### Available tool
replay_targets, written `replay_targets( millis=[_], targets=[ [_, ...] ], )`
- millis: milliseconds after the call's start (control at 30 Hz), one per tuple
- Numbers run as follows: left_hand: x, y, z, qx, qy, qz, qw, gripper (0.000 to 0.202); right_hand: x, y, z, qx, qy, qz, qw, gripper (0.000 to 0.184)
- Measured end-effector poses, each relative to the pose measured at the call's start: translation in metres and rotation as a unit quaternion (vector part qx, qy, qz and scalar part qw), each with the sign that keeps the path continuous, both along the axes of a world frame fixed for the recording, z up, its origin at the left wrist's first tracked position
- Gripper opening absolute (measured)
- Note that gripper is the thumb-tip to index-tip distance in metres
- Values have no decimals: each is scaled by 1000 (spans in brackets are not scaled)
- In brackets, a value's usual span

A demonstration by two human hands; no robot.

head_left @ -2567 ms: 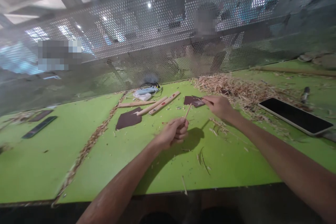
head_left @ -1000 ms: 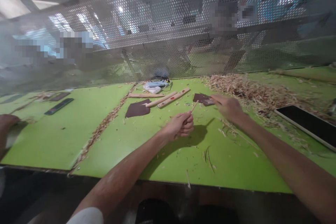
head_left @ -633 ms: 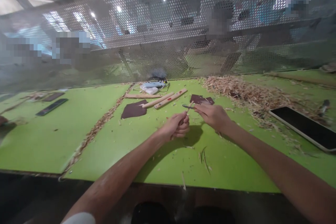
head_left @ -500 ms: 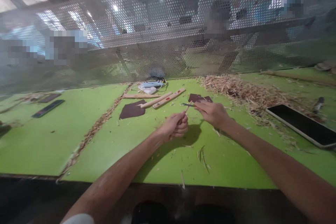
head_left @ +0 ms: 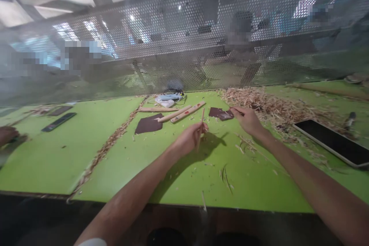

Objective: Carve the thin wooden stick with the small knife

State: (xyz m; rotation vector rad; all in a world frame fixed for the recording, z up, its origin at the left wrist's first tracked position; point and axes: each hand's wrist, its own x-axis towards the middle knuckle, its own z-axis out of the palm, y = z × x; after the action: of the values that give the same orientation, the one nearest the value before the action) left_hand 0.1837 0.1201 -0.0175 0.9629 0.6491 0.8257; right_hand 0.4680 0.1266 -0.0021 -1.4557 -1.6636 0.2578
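Observation:
A thin wooden stick [head_left: 202, 117] stands nearly upright in the closed fingers of my left hand [head_left: 190, 137], over the green table. My right hand [head_left: 250, 123] is away from the stick, at the right edge of a dark brown sandpaper piece [head_left: 221, 113]. Its fingers are pinched together; what they hold, if anything, is hidden. Left of the hands lie a larger brown sandpaper sheet [head_left: 148, 123], a plain wooden rod [head_left: 175, 114] and a flat wooden piece with red marks [head_left: 188, 112].
A heap of wood shavings [head_left: 268, 102] lies at the back right, near a phone [head_left: 331, 138]. A perforated screen [head_left: 173, 46] stands behind the table. Cables and a pale bundle [head_left: 168, 99] sit before it. Another person's hand [head_left: 8, 135] is at far left, near another phone [head_left: 59, 122].
My right hand has moved right, away from the stick; the dark blade-like tool in it no longer shows. The stick has turned more upright in my left hand. Another person's hand has appeared at far left.

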Motion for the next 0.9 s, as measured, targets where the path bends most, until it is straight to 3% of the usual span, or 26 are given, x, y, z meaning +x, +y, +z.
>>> replay_targets(
  millis=[200,400,533,600,767,900],
  targets=[
    [-6,5,6,2,-45,8,999,15,-11,-8,1,-53,32,38,997,48],
    [-12,15,11,30,-52,7,998,21,-10,-9,-7,-55,47,94,993,50],
    [-14,18,14,58,-43,-11,997,4,-16,-11,1,-81,23,127,988,51],
    [-13,18,14,67,-47,-19,996,10,-25,-9,9,-89,4,128,988,56],
    [-10,16,15,96,-65,-19,993,19,-60,-5,30,-41,-46,166,984,46],
    [-7,14,17,105,-62,0,993,13,-79,-5,29,15,-73,170,983,39]
  ],
)
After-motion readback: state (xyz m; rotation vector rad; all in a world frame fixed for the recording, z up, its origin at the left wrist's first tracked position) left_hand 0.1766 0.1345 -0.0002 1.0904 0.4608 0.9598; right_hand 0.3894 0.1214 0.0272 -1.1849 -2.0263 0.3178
